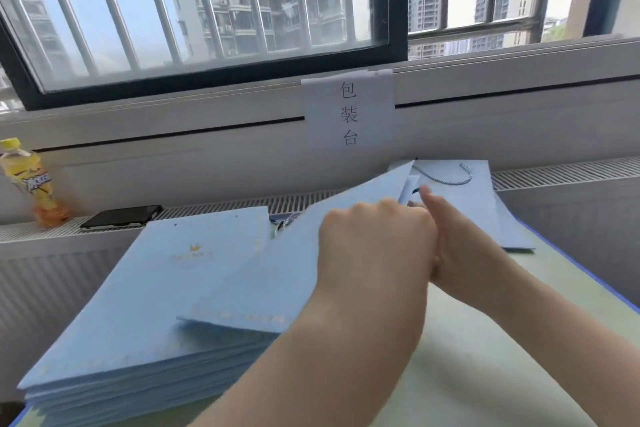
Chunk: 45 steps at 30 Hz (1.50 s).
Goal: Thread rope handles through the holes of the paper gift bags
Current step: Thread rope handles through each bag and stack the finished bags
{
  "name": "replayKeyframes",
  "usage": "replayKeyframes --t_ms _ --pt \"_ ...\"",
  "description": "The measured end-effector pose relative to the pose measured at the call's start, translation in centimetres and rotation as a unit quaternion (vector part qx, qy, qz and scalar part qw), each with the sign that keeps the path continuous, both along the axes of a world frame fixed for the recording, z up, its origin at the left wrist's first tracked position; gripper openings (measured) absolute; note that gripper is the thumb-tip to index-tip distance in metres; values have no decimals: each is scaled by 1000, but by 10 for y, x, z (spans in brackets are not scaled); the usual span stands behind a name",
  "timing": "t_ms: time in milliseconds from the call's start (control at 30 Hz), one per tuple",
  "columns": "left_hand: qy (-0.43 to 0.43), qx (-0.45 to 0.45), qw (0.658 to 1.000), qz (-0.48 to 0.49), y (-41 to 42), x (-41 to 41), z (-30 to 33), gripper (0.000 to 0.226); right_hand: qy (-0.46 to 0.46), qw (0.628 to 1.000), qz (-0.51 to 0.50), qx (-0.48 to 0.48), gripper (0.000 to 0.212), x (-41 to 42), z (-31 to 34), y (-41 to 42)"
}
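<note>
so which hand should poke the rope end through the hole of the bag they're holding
Probably the right hand: its fingertips already reach the top edge of the lifted bag, beside the opening. The left hand grips that bag and is better kept steadying it.

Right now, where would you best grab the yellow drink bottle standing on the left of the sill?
Grip the yellow drink bottle around its labelled middle, coming from its right side: it stands roughly upright against the wall, nothing crowds it, and the black phone lies lower, to its right.

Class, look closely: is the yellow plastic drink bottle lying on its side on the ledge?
No, the yellow plastic drink bottle stands upright at the ledge's far left, beside a black phone.
</note>
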<state>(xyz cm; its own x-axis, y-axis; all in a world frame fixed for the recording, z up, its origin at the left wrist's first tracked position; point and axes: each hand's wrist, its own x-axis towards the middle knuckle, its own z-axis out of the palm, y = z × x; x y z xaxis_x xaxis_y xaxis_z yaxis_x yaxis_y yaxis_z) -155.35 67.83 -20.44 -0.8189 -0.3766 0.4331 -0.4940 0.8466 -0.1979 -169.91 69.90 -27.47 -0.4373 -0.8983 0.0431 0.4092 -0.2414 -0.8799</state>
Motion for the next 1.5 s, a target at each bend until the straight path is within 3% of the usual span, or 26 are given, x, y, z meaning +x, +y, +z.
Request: replayKeyframes --t_ms 67,100,200,300,400,533,600,700,733,767,867,900,933,967,1067,1133,1233,1300,1367,1500 --pt "4 6 1000 -13 8 -7 -10 50 16 999 -29 22 81 -12 4 0" --pt "5 23 999 -44 7 -12 -20 50 38 996 -59 50 89 -16 7 3" --pt "46 19 996 -78 7 -30 -48 38 137 974 -130 126 36 -23 2 9" --pt "160 87 974 -134 -9 -37 -68 14 142 962 -186 141 28 -36 -1 15" --pt "228 137 958 -109 -46 -42 -84 32 158 945 -257 127 19 -46 5 23" --pt "297 229 924 -69 -84 -41 -111 59 264 900 -327 113 20 -55 1 27" --pt "344 326 880 -42 -95 -38 -118 53 295 895 -302 143 22 -61 0 29" --pt "414 573 707 -13 -102 -36 -115 41 296 908 -205 212 23 -66 3 36" --pt "419 616 667 -3 -104 -36 -115 43 316 900 -169 248 24 -65 1 37" --pt "420 628 655 11 -104 -36 -116 48 367 868 -142 303 27 -65 0 38" --pt "414 604 681 25 -102 -37 -118 51 565 683 -128 446 34 -69 -12 33" --pt "408 596 692 19 -101 -37 -118 44 596 642 -146 460 32 -71 -14 31" --pt "399 585 706 10 -99 -37 -117 37 606 629 -169 457 28 -72 -14 31" --pt "389 570 724 2 -98 -36 -117 31 602 637 -186 444 25 -72 -11 32" --pt "367 535 760 -32 -95 -37 -117 19 568 708 -211 362 23 -65 4 37" --pt "345 514 785 -30 -91 -37 -119 24 536 762 -228 283 23 -56 16 38" --pt "289 444 848 5 -88 -38 -123 42 440 856 -211 173 25 -38 26 34" --pt "246 385 889 18 -86 -39 -124 43 382 898 -172 133 25 -27 27 30" --pt "179 321 929 41 -82 -38 -123 41 400 896 -143 129 26 -19 23 26" --pt "121 226 965 51 -74 -37 -122 45 557 799 -129 185 22 -10 3 10"
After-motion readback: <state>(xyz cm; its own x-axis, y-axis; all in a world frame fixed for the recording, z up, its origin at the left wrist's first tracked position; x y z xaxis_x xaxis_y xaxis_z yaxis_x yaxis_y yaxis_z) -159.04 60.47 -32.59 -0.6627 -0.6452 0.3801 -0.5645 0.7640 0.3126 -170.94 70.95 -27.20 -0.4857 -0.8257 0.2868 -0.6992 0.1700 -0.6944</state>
